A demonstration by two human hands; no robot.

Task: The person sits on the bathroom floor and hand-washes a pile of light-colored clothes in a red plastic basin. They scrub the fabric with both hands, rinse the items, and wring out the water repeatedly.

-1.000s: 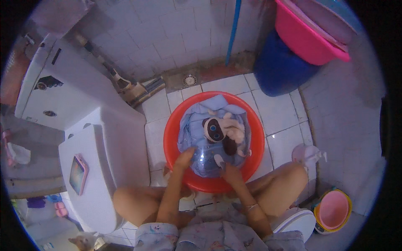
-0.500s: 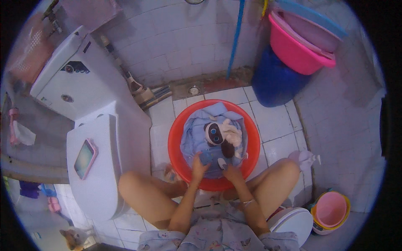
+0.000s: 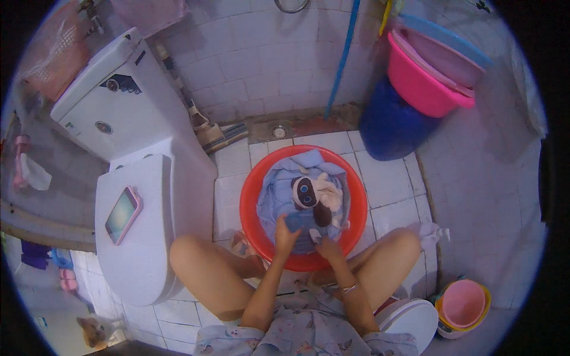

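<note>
White tile floor (image 3: 389,178), bathroom. Left hand (image 3: 286,236) looks curled on some blue thing (image 3: 294,222), can't tell what; right hand (image 3: 328,249) seems to pinch a small white thing (image 3: 315,235). Stuffed toy (image 3: 305,193) lies just beyond, straight ahead of the right, roughly crosswise, on blue cloth (image 3: 272,185) inside a red basin (image 3: 249,204).

The round red basin (image 3: 249,204) held crumpled blue cloth (image 3: 276,193), one broad fold pointing toward 12 o'clock. On the cloth, toward 1 o'clock, lay a cream and dark-brown plush toy (image 3: 324,193), blue-eyed face upward, its head at its body's 9 o'clock. A small white piece (image 3: 315,235), kind unclear, showed at 5 o'clock.
</note>
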